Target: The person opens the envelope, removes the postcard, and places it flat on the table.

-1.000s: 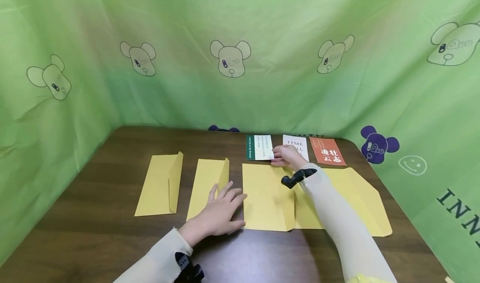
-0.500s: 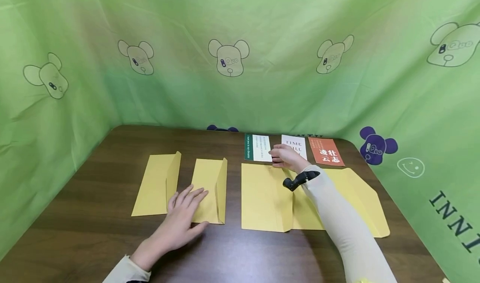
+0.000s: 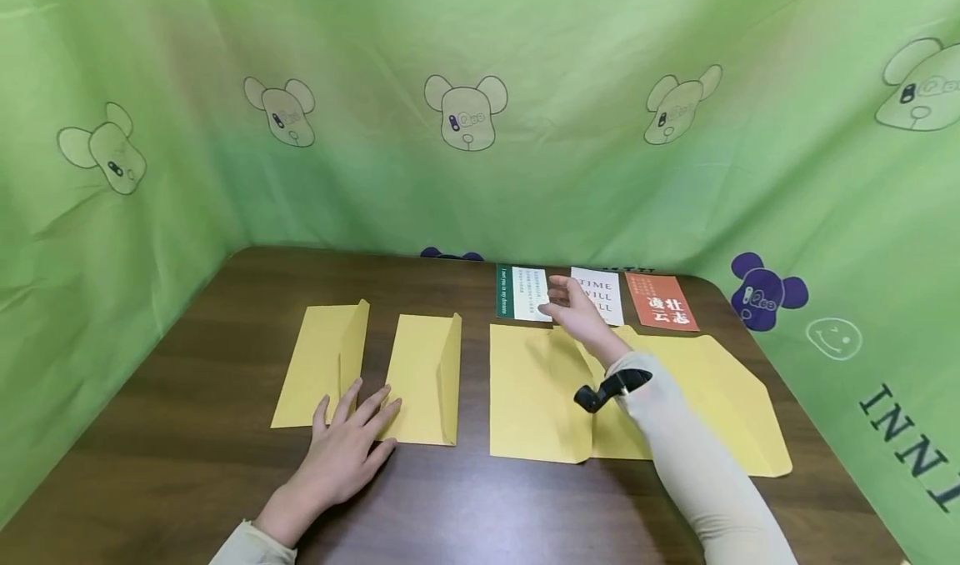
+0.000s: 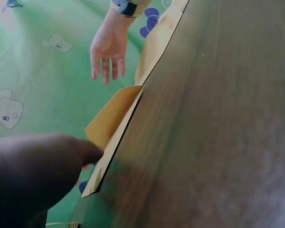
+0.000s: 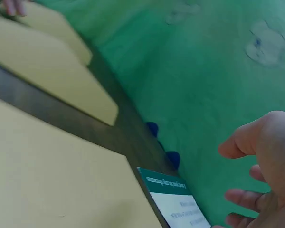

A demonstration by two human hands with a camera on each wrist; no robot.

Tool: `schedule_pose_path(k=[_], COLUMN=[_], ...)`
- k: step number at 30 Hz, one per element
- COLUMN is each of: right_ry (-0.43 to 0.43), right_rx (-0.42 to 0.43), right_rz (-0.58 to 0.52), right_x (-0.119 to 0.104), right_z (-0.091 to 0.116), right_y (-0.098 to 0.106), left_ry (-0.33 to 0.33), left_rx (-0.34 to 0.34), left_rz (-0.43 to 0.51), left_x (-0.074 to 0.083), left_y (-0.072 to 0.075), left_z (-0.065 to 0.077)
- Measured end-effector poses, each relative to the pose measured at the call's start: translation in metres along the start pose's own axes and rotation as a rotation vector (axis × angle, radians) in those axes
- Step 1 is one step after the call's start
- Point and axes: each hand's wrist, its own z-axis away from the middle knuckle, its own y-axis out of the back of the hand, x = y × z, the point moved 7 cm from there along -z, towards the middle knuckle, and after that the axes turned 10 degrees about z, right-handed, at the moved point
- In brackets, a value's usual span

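In the head view my left hand lies with spread fingers at the near ends of two yellow envelopes, the far left one and its neighbour. My right hand hovers, fingers loosely bent and holding nothing, over the gap between a green and white card and a white card with printed words. In the right wrist view the same green and white card lies below and left of the fingers. Under my right forearm are more yellow envelopes, one partly over another.
A red card with white characters lies at the right of the card row. The dark wooden table ends at a green cloth backdrop printed with bear heads. The envelope flaps stand partly raised.
My left hand has slid left, from beside the second envelope to the near ends of the two left envelopes. The right hand has lifted slightly off the cards, its fingers a little more spread.
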Motion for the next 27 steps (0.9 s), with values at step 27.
schedule_pose_path(k=[27], right_ry=[0.680], right_rx=[-0.026], right_rz=[0.717], right_x=[-0.070], right_z=[0.081], right_y=[-0.104], left_ry=[0.071], left_rx=[-0.056], left_rz=[0.030], left_x=[-0.007], left_y=[-0.002], left_z=[0.003])
